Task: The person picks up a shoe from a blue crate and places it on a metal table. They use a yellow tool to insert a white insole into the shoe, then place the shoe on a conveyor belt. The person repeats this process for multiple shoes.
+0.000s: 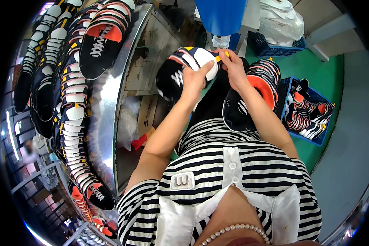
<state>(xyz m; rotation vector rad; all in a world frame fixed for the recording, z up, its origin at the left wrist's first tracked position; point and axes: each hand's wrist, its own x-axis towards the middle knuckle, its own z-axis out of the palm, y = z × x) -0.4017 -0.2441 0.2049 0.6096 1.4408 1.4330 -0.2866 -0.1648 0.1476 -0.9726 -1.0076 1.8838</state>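
Note:
In front of my lap I hold a black and white shoe upper (168, 76) with white laces and a yellow tab at its heel. My left hand (194, 80) is closed around its side, thumb lying across the white heel part. With the fingertips of my right hand (233, 69) I pinch the heel edge by the yellow tab. Beneath my right forearm, a nested stack of similar uppers (238, 111) with orange-red linings rests on my lap, partly hidden by the arm.
Left stands a shiny metal-topped table (104, 135) bearing long nested rows of uppers (74, 110). A blue crate (286, 112) of uppers sits on the green floor at right. Farther back are another blue crate (270, 47) with white pieces in plastic and a blue bin (221, 16).

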